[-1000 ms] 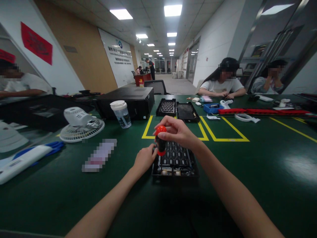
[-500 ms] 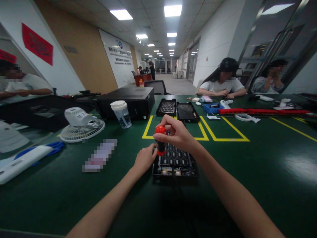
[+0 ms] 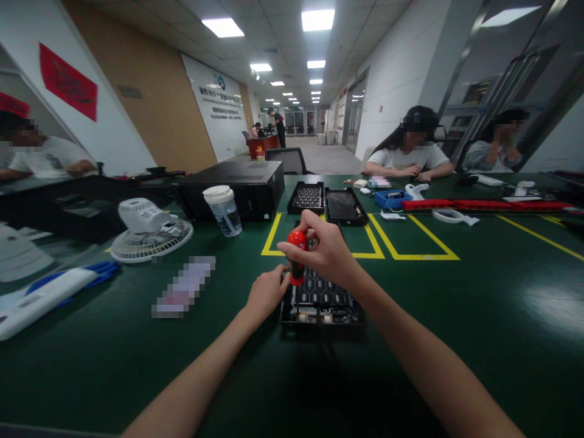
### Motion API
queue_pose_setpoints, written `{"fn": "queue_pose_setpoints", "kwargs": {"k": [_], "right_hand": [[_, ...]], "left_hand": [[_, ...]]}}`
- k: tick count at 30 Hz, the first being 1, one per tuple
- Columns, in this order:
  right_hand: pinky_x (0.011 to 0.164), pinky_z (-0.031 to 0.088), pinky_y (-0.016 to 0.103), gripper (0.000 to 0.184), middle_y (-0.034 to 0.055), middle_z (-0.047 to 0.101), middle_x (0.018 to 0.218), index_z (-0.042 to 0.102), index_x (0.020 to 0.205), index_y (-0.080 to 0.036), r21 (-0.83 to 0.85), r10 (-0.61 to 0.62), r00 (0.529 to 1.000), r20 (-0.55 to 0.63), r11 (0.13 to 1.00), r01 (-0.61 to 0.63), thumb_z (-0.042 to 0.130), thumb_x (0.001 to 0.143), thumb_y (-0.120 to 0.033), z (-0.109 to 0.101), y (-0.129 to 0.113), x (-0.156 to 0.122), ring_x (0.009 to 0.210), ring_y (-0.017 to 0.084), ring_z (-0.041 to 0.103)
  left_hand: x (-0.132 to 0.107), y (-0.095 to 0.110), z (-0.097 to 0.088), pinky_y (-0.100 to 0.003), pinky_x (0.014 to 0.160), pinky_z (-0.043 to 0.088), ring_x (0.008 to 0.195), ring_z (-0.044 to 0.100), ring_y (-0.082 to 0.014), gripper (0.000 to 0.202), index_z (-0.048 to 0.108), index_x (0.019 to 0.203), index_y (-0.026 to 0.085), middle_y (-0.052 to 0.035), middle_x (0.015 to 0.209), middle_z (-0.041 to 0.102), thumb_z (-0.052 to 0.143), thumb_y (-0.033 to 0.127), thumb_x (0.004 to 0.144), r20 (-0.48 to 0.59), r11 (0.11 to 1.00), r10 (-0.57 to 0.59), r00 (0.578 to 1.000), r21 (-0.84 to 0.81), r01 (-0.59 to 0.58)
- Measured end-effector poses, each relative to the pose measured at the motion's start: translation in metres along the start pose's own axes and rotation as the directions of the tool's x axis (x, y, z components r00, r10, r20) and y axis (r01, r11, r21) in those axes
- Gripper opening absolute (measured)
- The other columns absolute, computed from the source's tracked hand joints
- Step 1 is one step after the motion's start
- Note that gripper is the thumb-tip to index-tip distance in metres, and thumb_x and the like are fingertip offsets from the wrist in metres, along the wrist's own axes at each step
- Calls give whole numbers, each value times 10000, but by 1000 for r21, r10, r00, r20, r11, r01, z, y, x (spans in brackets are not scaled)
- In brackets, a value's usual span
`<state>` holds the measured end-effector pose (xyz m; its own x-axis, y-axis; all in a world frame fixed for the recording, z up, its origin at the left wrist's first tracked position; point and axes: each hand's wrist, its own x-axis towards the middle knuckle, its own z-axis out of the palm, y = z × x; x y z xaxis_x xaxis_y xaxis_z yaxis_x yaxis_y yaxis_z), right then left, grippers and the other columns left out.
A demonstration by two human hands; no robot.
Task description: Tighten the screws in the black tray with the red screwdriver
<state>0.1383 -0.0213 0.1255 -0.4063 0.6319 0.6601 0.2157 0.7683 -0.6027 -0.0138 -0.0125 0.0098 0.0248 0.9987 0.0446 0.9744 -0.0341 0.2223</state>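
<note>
A black tray-like part with a honeycomb pattern lies on the green table in front of me. A red-and-black screwdriver stands upright over its left side. My right hand is closed round the red top of the handle. My left hand is curled against the tray's left edge, beside the lower shaft of the screwdriver. What its fingers pinch is hidden.
Two black trays lie inside yellow floor-tape lines further back. A plastic cup, a white desk fan and a black box stand to the left. Other people sit at the far right and far left of the table.
My right hand has turned on the red screwdriver handle, fingers shifting over its top. The left hand and the tray have stayed in place.
</note>
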Motion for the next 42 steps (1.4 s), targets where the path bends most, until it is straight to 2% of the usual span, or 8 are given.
{"fn": "queue_pose_setpoints", "kwargs": {"k": [6, 13, 20, 26, 31, 38, 42], "right_hand": [[514, 305, 208, 228, -57, 391, 602, 359, 686, -186, -107, -22, 997, -72, 994, 15, 559, 732, -286, 3, -4, -1, 529, 65, 382], [526, 298, 221, 278, -50, 398, 593, 343, 674, -190, -208, -40, 990, -138, 978, 11, 539, 745, -375, 8, -9, -2, 527, 75, 364], [520, 284, 225, 284, -45, 361, 599, 319, 663, -194, -279, -38, 973, -229, 960, -29, 548, 745, -342, 16, -13, -6, 530, 83, 339], [511, 285, 232, 265, -36, 383, 601, 323, 667, -196, -313, -7, 956, -292, 946, -89, 531, 762, -330, 23, -15, -9, 528, 90, 353], [527, 290, 246, 258, -25, 394, 612, 346, 675, -195, -371, -17, 923, -385, 919, -138, 520, 771, -358, 25, -15, -10, 542, 100, 366], [527, 290, 236, 245, -37, 378, 595, 358, 667, -189, -398, -45, 906, -422, 907, -140, 522, 764, -344, 26, -10, -9, 535, 89, 357], [496, 285, 217, 251, -56, 367, 572, 359, 650, -184, -356, -25, 895, -445, 922, -151, 541, 741, -330, 23, -4, -6, 500, 66, 340]], "left_hand": [[0, -1, 0, -254, 633, 417, 783, 619, -202, 324, 551, 1000, 185, -80, 857, 658, 319, 368, 865, -12, 1000, 20, 1000, -9, -20], [-1, 1, -3, -236, 632, 415, 789, 620, -189, 305, 561, 1002, 178, -80, 874, 659, 349, 343, 859, 13, 1000, -2, 1000, -1, 2], [0, -1, -1, -243, 630, 421, 771, 620, -192, 325, 559, 1038, 190, -73, 837, 665, 329, 338, 862, 5, 1000, 9, 1000, 9, -9], [0, -1, -1, -253, 670, 426, 798, 617, -196, 333, 550, 1057, 189, -78, 856, 664, 322, 333, 863, 9, 999, 38, 999, 9, -38], [-1, -1, -2, -263, 658, 424, 794, 618, -209, 348, 552, 1041, 179, -87, 863, 662, 303, 348, 868, 9, 999, 43, 999, -6, -43], [0, 0, -1, -254, 642, 418, 776, 622, -201, 324, 549, 1009, 189, -81, 849, 663, 310, 356, 868, -9, 1000, 30, 1000, -4, -30], [-1, 0, -1, -250, 658, 411, 790, 623, -194, 300, 531, 1012, 210, -70, 866, 663, 319, 364, 867, -27, 999, 33, 999, -10, -33]]}}
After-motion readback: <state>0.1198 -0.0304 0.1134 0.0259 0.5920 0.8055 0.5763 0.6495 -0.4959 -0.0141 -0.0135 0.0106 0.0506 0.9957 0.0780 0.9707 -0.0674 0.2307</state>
